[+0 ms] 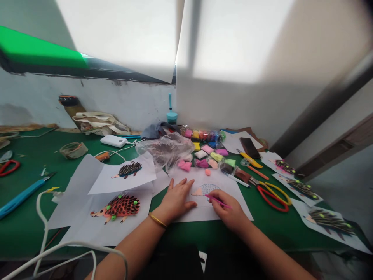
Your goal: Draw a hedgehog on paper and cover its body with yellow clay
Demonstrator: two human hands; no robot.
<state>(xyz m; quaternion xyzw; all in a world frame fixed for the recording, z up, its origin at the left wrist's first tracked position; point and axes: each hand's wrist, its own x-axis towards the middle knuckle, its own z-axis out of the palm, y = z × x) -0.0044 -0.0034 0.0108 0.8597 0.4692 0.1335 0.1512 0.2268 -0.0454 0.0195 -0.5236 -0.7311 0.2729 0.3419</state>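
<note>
A sheet of white paper lies in front of me with a hedgehog drawing on it; the animal's face is covered in peach clay. My left hand rests flat on the sheet's left side, fingers spread, a gold bangle at the wrist. Between the fingers of my right hand is a thin pink stick-like tool, its tip at the hedgehog's face. A small ball of peach clay sits on the paper above the drawing. Packets of coloured clay lie just beyond the sheet.
Finished hedgehog pictures lie left and right. Red-and-yellow scissors, a yellow cutter and a phone are on the right. A blue cutter and white cable are left; a plastic bag lies behind.
</note>
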